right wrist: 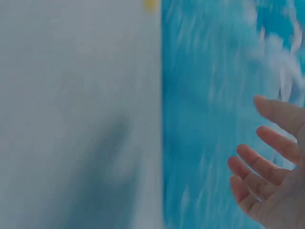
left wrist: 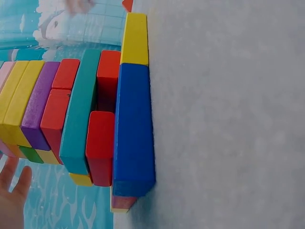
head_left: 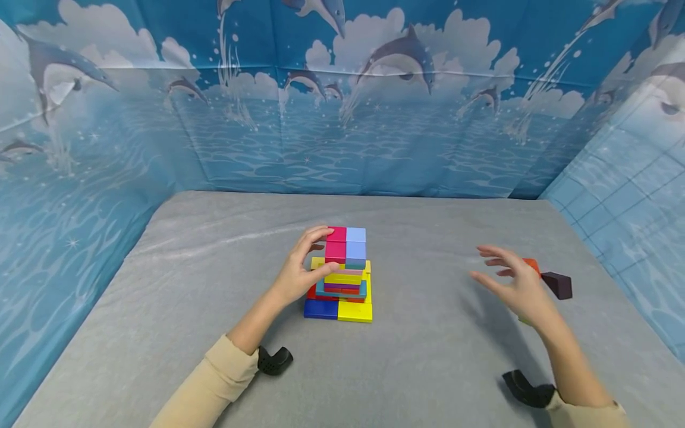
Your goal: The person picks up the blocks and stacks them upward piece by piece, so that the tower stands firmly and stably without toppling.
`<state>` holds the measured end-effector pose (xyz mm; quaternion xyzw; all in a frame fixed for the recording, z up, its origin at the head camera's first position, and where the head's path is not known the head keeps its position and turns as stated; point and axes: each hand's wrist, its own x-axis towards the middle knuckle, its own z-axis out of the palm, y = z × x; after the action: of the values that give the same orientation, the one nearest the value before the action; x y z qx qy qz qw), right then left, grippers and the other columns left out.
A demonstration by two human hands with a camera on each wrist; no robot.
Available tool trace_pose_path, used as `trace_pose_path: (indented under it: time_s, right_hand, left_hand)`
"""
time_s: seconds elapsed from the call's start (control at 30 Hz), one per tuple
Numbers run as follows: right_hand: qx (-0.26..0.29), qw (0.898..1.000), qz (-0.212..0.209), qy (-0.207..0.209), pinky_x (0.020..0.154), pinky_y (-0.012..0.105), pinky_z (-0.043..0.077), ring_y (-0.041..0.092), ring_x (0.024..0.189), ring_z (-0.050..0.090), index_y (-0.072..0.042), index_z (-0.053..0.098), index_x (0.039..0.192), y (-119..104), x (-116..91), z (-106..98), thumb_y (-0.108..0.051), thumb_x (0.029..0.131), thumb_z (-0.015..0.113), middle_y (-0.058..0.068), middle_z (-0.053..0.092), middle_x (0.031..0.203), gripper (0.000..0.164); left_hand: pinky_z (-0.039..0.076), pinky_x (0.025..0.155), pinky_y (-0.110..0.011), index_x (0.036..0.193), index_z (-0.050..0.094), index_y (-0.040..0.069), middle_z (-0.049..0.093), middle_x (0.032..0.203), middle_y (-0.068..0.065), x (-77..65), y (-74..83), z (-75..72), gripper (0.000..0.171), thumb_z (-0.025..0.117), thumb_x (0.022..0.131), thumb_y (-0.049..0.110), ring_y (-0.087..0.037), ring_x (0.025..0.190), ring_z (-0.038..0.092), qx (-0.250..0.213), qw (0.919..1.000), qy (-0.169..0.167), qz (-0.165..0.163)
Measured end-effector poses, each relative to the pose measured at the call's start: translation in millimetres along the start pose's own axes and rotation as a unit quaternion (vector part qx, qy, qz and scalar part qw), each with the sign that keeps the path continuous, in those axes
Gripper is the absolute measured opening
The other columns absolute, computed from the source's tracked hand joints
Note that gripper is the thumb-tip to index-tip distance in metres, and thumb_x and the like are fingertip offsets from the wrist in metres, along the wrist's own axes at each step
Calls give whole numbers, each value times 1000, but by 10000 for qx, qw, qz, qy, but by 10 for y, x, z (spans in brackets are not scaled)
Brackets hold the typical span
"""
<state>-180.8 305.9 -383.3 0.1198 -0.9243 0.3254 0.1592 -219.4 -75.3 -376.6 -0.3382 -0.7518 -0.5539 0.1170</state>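
Observation:
A tower of colourful wooden blocks (head_left: pixel 342 279) stands on the grey cloth, with a blue block (head_left: pixel 321 308) and a yellow block (head_left: pixel 355 311) at the front of its base. Crimson and light-blue blocks form its top. My left hand (head_left: pixel 302 270) is at the tower's upper left, its spread fingers beside the crimson block (head_left: pixel 336 249) and the thumb near the front face. The left wrist view shows teal (left wrist: pixel 81 114), red and purple layers sideways. My right hand (head_left: pixel 516 288) hovers off to the right with nothing in it, fingers loosely bent.
An orange block (head_left: pixel 531 265) and a dark purple block (head_left: pixel 558 285) lie by the right hand, partly covered by it. A yellow-green piece peeks out under the right wrist. Blue dolphin-print curtains (head_left: pixel 342 154) hang behind the grey table (head_left: pixel 214 238) and along its sides.

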Motion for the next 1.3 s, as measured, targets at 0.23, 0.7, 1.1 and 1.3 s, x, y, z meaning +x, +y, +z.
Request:
trace_pose_path:
  time_s: [0.23,0.7,1.1,1.3]
  right_hand:
    - [-1156,9880,1023,-21,56,26,46,25,84,55,2,55,118,672,-629,-389,-15,76,75,23,55,103,50]
    - [-1245,9590,2221,-1244,58,43,48,38,79,54,9,45,121,865,-840,-517,-35,76,73,36,50,101,69]
    - [-1445,9686,2022,-21,49,31,49,25,74,59,5,58,112,1007,-807,-560,-9,75,73,31,54,100,42]
    - [-857,9908,1036,174,58,9,46,-6,79,49,6,59,114,374,-381,-531,-6,78,72,27,55,104,40]
  left_hand:
    - [43,93,-43,129,40,-4,40,132,-21,-4,29,-1,54,65,81,0,-31,113,45,37,9999,-43,-86]
    - [42,92,-44,129,40,-3,41,131,-21,-10,11,-5,55,64,79,-3,-32,111,45,90,9999,-10,-143]
    - [42,92,-45,129,40,-4,40,132,-21,-24,21,-11,55,65,80,-1,-32,111,46,73,9999,-19,-104]
    - [42,92,-43,130,39,-3,40,133,-21,-20,18,-7,55,64,81,0,-32,111,45,62,9999,-39,-101]
